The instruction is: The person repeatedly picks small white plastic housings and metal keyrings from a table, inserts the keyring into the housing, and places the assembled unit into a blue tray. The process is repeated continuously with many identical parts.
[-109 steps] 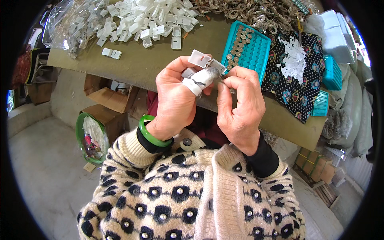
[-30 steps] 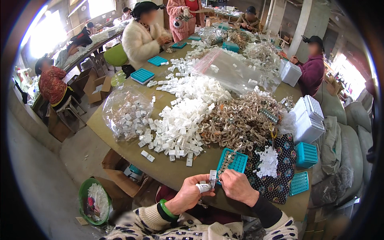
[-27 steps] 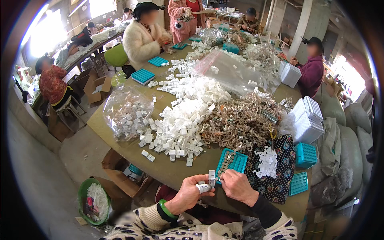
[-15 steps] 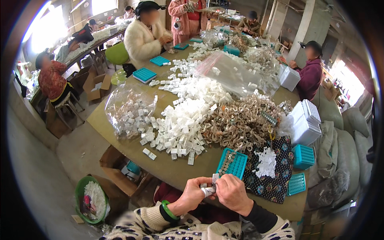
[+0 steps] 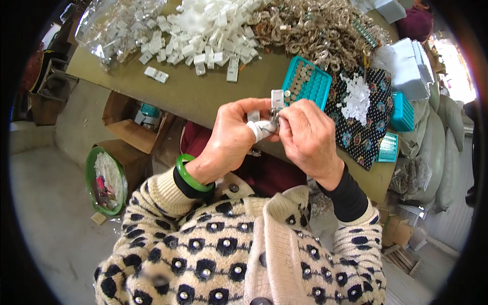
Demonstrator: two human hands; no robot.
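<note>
Tray (image 5: 318,85) of discs (image 5: 302,76), tub (image 5: 90,175) of whitish material (image 5: 108,170)

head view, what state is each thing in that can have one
left hand: closed on the white case
white case: looks open, partly hidden by fingers
right hand: thumb and finger pinched at the case
teal tray: part filled, round pieces along its left side
cardboard box: open
green basket: holding white material
patterned cloth: spread out, white scraps on it
</note>
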